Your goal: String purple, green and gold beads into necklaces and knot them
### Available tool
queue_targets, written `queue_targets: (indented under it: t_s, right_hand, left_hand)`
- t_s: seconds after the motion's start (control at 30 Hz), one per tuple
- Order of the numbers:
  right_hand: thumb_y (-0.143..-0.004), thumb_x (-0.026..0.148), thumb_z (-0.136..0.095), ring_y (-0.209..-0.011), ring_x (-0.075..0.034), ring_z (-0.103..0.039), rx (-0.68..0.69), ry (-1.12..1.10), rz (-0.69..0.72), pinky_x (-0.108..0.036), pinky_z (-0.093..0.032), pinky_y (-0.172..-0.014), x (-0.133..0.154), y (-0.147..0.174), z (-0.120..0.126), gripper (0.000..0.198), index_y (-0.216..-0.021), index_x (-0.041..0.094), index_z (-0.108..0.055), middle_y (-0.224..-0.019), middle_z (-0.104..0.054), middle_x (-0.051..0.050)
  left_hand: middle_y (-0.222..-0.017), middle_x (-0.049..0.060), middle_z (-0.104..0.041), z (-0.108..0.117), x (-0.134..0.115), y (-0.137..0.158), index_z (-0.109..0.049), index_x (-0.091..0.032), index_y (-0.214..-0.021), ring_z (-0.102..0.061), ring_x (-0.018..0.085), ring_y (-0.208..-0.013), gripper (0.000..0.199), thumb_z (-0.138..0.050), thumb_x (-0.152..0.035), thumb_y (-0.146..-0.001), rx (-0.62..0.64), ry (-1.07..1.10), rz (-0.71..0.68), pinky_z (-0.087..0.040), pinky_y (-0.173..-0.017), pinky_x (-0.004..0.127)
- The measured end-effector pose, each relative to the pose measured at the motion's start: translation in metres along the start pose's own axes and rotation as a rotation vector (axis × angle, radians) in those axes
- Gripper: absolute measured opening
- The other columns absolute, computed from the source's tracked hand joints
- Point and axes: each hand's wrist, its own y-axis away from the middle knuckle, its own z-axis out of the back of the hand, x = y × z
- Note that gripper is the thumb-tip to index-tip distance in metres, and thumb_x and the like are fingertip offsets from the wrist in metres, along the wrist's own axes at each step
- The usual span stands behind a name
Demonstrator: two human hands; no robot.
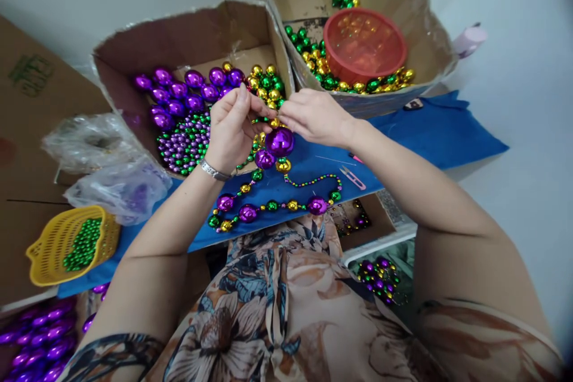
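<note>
My left hand (231, 125) and my right hand (316, 117) meet fingertip to fingertip above the blue cloth (308, 161). Both are pinched on the upper end of a bead necklace (271, 206); the exact part between the fingers is hidden. Just under the fingertips sits a large shiny purple bead (280, 142), with a gold bead (283, 165) below it. The rest of the strand, in purple, green and gold, loops over the cloth toward my body. Pink thread snips (353, 178) lie right of the necklace, beside a thin needle-like line (335, 161).
A cardboard box (179, 24) holds purple, gold and green beads. Behind it, another box (425, 12) contains beads and a red plastic basin (364, 42). Left are crumpled plastic bags (120, 179) and a yellow basket (49, 250) of green beads. Finished-looking strands (380, 277) lie below, right.
</note>
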Motion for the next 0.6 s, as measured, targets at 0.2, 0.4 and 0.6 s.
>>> queue_targets:
  t_s: [0.2, 0.4, 0.6]
  right_hand:
    - [-0.103, 0.039, -0.024, -0.100, -0.015, -0.052, -0.074, 0.025, -0.051, -0.034, -0.041, -0.086, 0.006, -0.008, 0.003, 0.043, -0.098, 0.016, -0.060, -0.094, -0.054, -0.002]
    - [-0.104, 0.036, -0.018, -0.111, -0.014, -0.054, -0.160, -0.072, -0.095, -0.029, -0.043, -0.086, 0.020, -0.018, 0.015, 0.049, -0.096, 0.012, -0.061, -0.095, -0.054, -0.002]
    - [-0.099, 0.037, -0.042, -0.094, -0.007, -0.056, -0.280, -0.305, -0.082, -0.019, -0.042, -0.072, 0.032, -0.044, 0.027, 0.032, -0.081, 0.016, -0.057, -0.077, -0.056, 0.005]
  left_hand:
    - [-0.067, 0.001, -0.058, 0.007, 0.009, -0.003, -0.058, -0.021, -0.074, -0.065, 0.014, -0.072, 0.037, -0.054, -0.054, -0.091, -0.062, -0.005, -0.027, -0.045, -0.050, 0.021]
    - [-0.067, 0.000, -0.059, 0.013, 0.007, -0.004, -0.067, -0.022, -0.079, -0.057, 0.008, -0.058, 0.027, -0.062, -0.047, -0.089, -0.073, -0.034, -0.068, -0.039, -0.042, 0.018]
    - [-0.060, -0.002, -0.058, 0.023, -0.003, -0.007, -0.065, -0.019, -0.072, -0.060, 0.008, -0.057, 0.017, -0.070, -0.029, -0.085, 0.073, -0.230, -0.005, -0.042, -0.048, 0.018]
